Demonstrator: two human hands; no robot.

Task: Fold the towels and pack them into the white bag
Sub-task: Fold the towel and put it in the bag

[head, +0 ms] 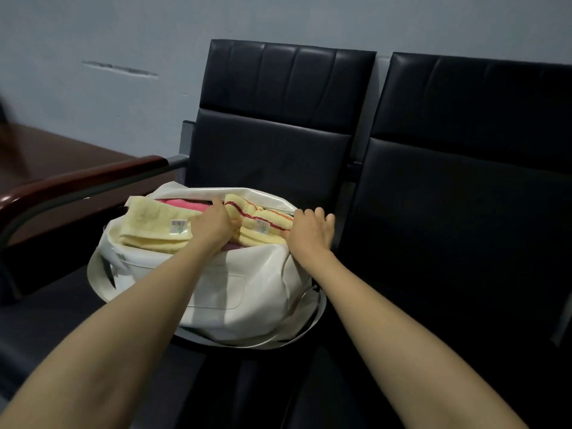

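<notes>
Fingers [218, 209] of the left hand [213, 226] curl downward into the mouth of the white bag [223, 292], between the two yellow towels; their tips are hidden, so whether they pinch cloth or merely press it cannot be told. Fingers [309, 213] of the right hand [311, 232], slightly spread and bent, hook over the bag's right end beside the striped yellow towel [263, 221].

That towel lies bunched across the right half of the opening. The plain yellow towel [148, 226] is folded on the left, its corner overhanging the rim. A pink towel [182, 203] sits deeper, behind both.

The bag rests on a black seat [55, 320], near the wooden armrest [77, 178].

Hazards, as judged:
- The bag looks overfilled, so pressing one towel down may push its neighbour out over the rim.
- The striped towel may lose its fold if it is crammed in.
- The soft bag may slide on the slick seat if pushed sideways.
</notes>
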